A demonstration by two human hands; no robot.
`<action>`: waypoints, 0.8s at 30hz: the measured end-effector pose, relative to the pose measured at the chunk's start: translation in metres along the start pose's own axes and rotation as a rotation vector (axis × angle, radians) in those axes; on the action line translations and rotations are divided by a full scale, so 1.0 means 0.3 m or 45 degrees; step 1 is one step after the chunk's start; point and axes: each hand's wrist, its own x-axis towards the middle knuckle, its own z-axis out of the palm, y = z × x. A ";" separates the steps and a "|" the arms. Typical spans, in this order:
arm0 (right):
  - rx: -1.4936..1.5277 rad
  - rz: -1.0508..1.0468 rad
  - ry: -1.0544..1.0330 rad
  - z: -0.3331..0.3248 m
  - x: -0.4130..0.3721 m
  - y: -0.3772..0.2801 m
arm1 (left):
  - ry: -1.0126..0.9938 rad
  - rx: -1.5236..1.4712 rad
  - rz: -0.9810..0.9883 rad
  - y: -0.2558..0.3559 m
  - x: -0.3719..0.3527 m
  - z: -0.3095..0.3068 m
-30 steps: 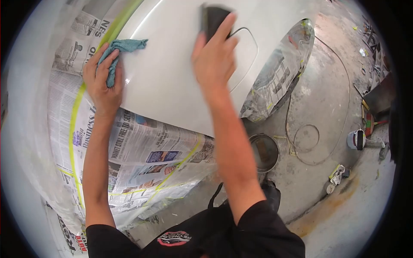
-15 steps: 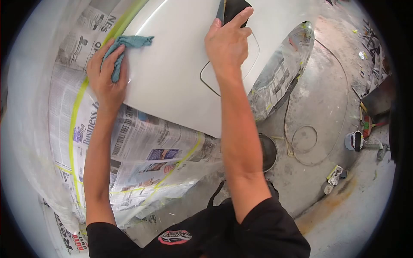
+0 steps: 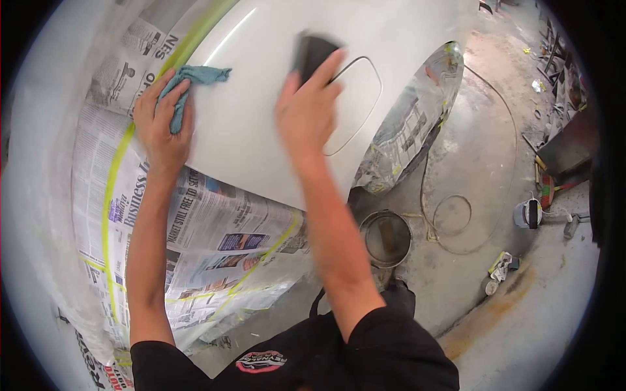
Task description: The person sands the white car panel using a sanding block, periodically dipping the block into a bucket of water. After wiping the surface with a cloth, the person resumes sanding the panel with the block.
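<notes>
A pale, smooth car body panel (image 3: 241, 130) fills the upper middle, with a rounded fuel-door outline (image 3: 360, 98) at its right. On the panel's left edge, beside the yellow-green masking tape, rests my left hand (image 3: 158, 124). Its fingers are curled over a crumpled teal cloth (image 3: 205, 75), whose free end lies on the panel. My right hand (image 3: 306, 120), blurred by motion, grips a black sanding block (image 3: 315, 57) against the panel, left of the fuel-door outline. The block's underside is hidden.
Newspaper sheets (image 3: 195, 215) held by tape cover the area left of and below the panel. Masking also covers the wheel area (image 3: 417, 117). A round bucket (image 3: 385, 260) stands near my legs. A thin hose (image 3: 427, 195) loops across the floor, with a small pail (image 3: 527, 214) farther right.
My right hand has moved left and slightly down with the sanding block, uncovering more of the fuel-door outline. The bucket shows more fully. My left hand stays in place with the cloth.
</notes>
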 end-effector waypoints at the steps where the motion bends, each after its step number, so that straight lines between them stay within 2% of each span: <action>1: -0.029 -0.023 -0.077 -0.010 -0.061 0.006 | -0.019 0.005 -0.005 0.004 -0.007 -0.008; 3: -0.083 -0.063 -0.228 -0.025 -0.135 0.018 | -0.032 0.000 0.007 0.006 -0.009 -0.013; 6: -0.122 0.000 -0.080 -0.047 0.156 0.098 | -0.039 0.004 -0.013 0.005 -0.013 -0.009; 8: -0.053 0.158 -0.098 -0.078 0.294 0.091 | -0.054 -0.003 -0.015 0.000 -0.022 -0.011; 9: -0.093 0.138 -0.009 -0.053 0.274 0.081 | -0.059 -0.006 -0.011 -0.002 -0.024 -0.015; 11: -0.072 0.085 -0.048 0.006 0.110 0.041 | -0.042 -0.001 0.002 0.000 0.000 -0.011; 14: -0.084 0.034 -0.197 -0.039 0.000 0.042 | -0.052 0.022 0.003 0.007 -0.011 -0.019; 15: -0.095 0.019 -0.254 -0.046 0.000 0.046 | -0.042 0.018 0.011 0.003 -0.009 -0.013; 16: -0.130 -0.046 -0.026 -0.006 0.074 0.100 | -0.036 0.015 0.014 0.001 -0.009 -0.008; 18: -0.141 0.104 0.012 -0.037 0.260 0.136 | -0.031 0.025 0.021 0.002 -0.006 -0.005; 21: -0.108 0.191 0.028 -0.032 0.257 0.102 | -0.052 0.028 0.003 0.000 -0.019 -0.017; 24: -0.084 0.042 -0.152 -0.011 -0.027 0.035 | -0.041 0.038 0.004 0.005 -0.008 -0.015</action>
